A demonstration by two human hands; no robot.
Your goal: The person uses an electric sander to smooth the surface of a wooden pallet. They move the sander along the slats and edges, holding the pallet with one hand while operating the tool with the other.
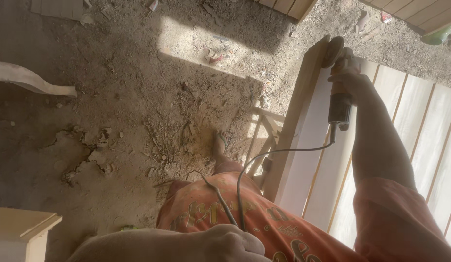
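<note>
The dusty dirt floor (138, 97) carries wood scraps (213, 56), a curved wooden piece (31, 80) and slatted panels (419, 14).

The right hand (354, 80) grips an orange angle grinder (340, 92), its disc (332, 51) touching the upper edge of a pale slatted wooden panel (312, 140). A grey cord (264, 160) loops from the grinder down beside the panel to the left hand (232, 245), closed on it over orange shorts. Left of the panel lies dusty floor (138, 106).
</note>
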